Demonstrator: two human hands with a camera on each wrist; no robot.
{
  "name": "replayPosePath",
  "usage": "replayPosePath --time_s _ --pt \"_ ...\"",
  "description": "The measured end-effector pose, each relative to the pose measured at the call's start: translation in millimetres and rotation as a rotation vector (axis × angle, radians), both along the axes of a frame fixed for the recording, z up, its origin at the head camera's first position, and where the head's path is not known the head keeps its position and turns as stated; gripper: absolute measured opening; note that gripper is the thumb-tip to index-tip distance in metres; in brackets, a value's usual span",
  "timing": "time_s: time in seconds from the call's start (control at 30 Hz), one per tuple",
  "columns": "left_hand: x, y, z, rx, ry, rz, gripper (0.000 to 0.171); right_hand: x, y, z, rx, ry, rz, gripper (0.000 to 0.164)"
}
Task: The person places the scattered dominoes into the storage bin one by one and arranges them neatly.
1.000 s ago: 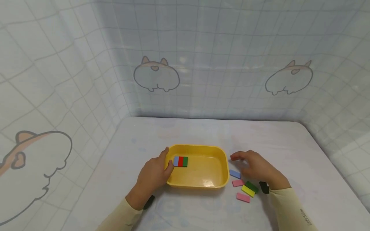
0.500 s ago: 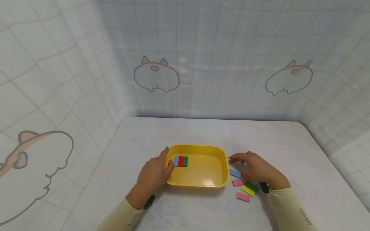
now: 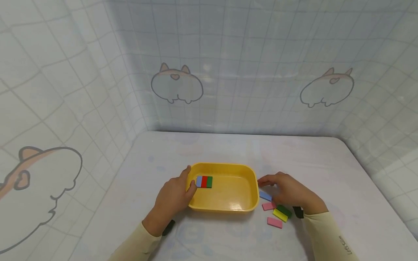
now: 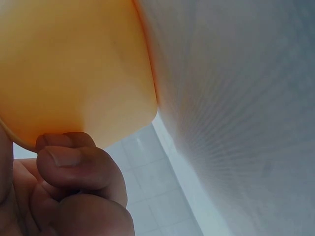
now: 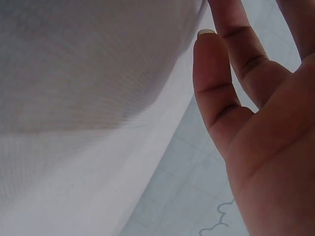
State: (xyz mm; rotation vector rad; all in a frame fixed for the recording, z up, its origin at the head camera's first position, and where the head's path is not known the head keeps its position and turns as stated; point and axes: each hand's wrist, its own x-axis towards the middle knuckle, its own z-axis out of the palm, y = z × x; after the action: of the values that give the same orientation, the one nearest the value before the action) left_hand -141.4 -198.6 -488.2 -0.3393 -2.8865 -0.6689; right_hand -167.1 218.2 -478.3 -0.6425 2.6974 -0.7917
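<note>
A yellow plastic tray [image 3: 228, 194] sits mid-table in the head view. My left hand [image 3: 174, 195] grips its left rim, thumb over the inside. In the left wrist view, bent fingers [image 4: 78, 164] lie against the tray's outer wall [image 4: 74, 64]. Inside, a light blue block [image 3: 199, 182], a red block [image 3: 204, 182] and a green block [image 3: 209, 182] lie side by side near the thumb. My right hand [image 3: 290, 188] hovers with loosely bent fingers by the tray's right rim, just above a blue block [image 3: 265, 196]. The right wrist view shows nothing held in its visible fingers.
Right of the tray lie a pink block [image 3: 269, 206], a dark green block [image 3: 284, 211], a yellow block [image 3: 280, 215] and another pink block [image 3: 274, 222]. Tiled-pattern sheets with animal drawings [image 3: 177, 85] rise behind the white table [image 3: 209, 239] and along its sides.
My right hand has shifted slightly left, its fingertips coming closer to the tray's right rim. The left hand, tray and blocks stay in place.
</note>
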Motion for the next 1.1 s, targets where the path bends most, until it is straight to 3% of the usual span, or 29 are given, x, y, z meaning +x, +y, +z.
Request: replayPosePath --time_s 0.6,1.1 --pt "-0.7 -0.3 -1.6 0.014 0.008 0.0 0.061 1.8 0.0 -1.8 -0.03 0.028 0.069 0.07" --pt "-0.1 -3.3 -4.2 0.022 0.026 -0.011 0.061 8.0 -6.5 0.4 -0.03 0.011 0.053 0.066"
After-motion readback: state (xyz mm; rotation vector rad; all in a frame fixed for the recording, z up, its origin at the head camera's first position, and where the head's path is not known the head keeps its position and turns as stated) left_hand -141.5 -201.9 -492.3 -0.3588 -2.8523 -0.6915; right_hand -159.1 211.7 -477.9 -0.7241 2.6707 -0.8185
